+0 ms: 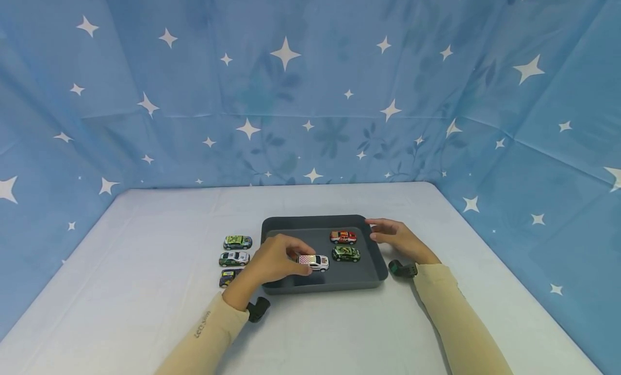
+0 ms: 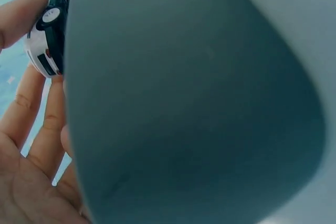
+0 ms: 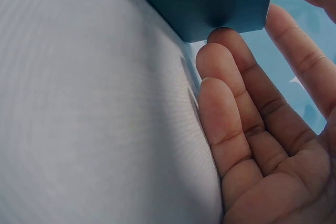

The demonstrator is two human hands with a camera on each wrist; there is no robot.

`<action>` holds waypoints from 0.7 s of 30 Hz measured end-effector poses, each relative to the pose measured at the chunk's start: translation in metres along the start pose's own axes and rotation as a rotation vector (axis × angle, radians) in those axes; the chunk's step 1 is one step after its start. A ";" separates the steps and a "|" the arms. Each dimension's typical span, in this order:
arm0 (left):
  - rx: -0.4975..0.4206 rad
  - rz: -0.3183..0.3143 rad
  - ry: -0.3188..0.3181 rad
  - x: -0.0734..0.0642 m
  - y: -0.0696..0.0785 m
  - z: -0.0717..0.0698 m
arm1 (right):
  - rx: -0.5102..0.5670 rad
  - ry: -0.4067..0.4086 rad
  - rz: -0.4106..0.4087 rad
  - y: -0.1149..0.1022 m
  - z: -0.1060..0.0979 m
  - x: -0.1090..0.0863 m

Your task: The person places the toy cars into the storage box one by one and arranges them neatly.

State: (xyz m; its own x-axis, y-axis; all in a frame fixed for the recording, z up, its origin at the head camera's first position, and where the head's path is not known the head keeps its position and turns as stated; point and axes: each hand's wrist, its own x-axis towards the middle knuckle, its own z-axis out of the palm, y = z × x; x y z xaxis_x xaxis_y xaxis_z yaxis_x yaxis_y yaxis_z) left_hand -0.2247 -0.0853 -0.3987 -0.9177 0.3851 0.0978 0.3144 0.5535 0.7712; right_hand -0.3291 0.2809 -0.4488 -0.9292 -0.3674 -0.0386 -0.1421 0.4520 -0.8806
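My left hand pinches a white toy car between thumb and fingers, over the left-middle part of a dark grey tray. In the left wrist view the car shows its wheels and rear, and the tray's wall fills most of the picture. Inside the tray stand a red toy car and a green camouflage toy car. My right hand touches the tray's right rim near its far corner. Its fingers are fairly straight, against the outer wall.
Left of the tray, a yellow-green toy car, a white-and-green one and a dark one stand in a column; my left arm partly covers the dark one. A white cloth covers the table. Behind hangs a blue star-patterned curtain.
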 end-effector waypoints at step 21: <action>0.070 -0.058 0.035 0.018 0.018 0.032 | -0.010 0.010 -0.002 0.000 0.002 0.001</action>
State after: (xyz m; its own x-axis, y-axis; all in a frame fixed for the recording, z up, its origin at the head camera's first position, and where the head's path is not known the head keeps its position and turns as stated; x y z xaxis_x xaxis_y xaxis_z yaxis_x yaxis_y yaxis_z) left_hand -0.2278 -0.0444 -0.4033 -0.9424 0.3256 0.0766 0.2752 0.6247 0.7307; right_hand -0.3292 0.2791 -0.4494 -0.9322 -0.3607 -0.0319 -0.1479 0.4596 -0.8757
